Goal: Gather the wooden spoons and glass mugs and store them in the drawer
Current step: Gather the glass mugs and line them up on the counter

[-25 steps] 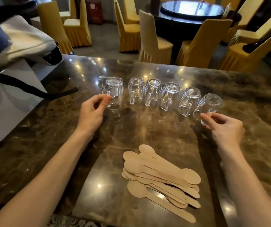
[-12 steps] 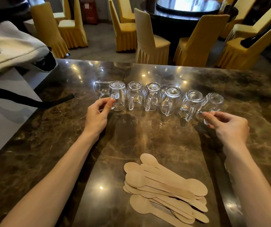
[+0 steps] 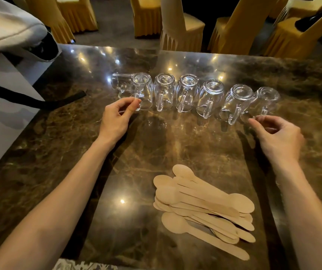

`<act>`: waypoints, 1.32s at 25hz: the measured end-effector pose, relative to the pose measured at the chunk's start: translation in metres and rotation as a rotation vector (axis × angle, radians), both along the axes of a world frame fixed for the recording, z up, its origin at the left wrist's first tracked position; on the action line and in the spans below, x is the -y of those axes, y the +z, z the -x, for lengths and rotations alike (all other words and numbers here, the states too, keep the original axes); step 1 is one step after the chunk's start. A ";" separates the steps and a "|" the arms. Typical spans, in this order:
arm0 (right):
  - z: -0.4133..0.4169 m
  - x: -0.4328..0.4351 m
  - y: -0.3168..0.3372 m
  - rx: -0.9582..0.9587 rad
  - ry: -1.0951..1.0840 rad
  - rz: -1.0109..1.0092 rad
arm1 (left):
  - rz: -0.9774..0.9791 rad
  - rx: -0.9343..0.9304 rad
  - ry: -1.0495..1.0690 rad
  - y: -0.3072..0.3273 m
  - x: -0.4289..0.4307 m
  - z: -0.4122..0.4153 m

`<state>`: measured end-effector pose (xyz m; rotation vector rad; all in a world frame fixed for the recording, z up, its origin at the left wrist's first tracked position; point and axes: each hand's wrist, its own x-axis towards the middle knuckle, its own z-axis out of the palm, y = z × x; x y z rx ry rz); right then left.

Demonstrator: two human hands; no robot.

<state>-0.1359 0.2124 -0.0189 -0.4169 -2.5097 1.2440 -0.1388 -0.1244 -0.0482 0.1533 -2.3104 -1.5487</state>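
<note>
left hand point(image 3: 117, 117) pinches second-left mug point(image 3: 143, 88) handle | right hand point(image 3: 278, 133) pinches rightmost mug point(image 3: 268, 98) handle | wooden spoons point(image 3: 201, 203) piled nearer

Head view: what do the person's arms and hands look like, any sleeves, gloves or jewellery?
Both are bare. The left hand and right hand wear no gloves, and no ring shows. The left forearm and right forearm are uncovered to the frame edge: no sleeve, watch or bracelet in view.
</note>
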 end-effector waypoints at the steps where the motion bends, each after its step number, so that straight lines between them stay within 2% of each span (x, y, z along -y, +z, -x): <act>1: -0.004 0.002 -0.001 -0.002 -0.015 -0.026 | 0.015 0.005 -0.017 0.000 0.002 0.000; 5: -0.030 0.018 -0.003 -0.072 -0.085 -0.113 | 0.109 0.031 -0.040 -0.001 0.019 -0.001; 7: -0.044 0.036 -0.006 -0.101 0.110 -0.237 | 0.263 -0.019 0.047 -0.002 0.029 -0.001; 10: -0.048 0.064 -0.017 0.025 0.477 -0.486 | 0.641 0.032 0.084 -0.004 0.039 0.003; 12: -0.045 0.075 -0.026 0.087 0.554 -0.646 | 0.819 0.085 0.041 -0.002 0.039 0.005; 14: -0.043 0.082 -0.035 0.110 0.545 -0.695 | 0.907 0.089 0.019 0.005 0.037 0.010; 18: -0.044 0.085 -0.047 0.089 0.509 -0.719 | 0.967 0.116 0.042 0.013 0.028 0.024; 25: -0.043 0.085 -0.048 0.085 0.508 -0.721 | 1.040 0.176 -0.059 0.031 0.022 0.042; 30: -0.044 0.084 -0.047 0.102 0.511 -0.707 | 1.075 0.177 -0.005 0.036 0.025 0.046; 33: -0.044 0.085 -0.046 0.093 0.513 -0.709 | 0.910 0.156 0.067 0.035 0.032 0.044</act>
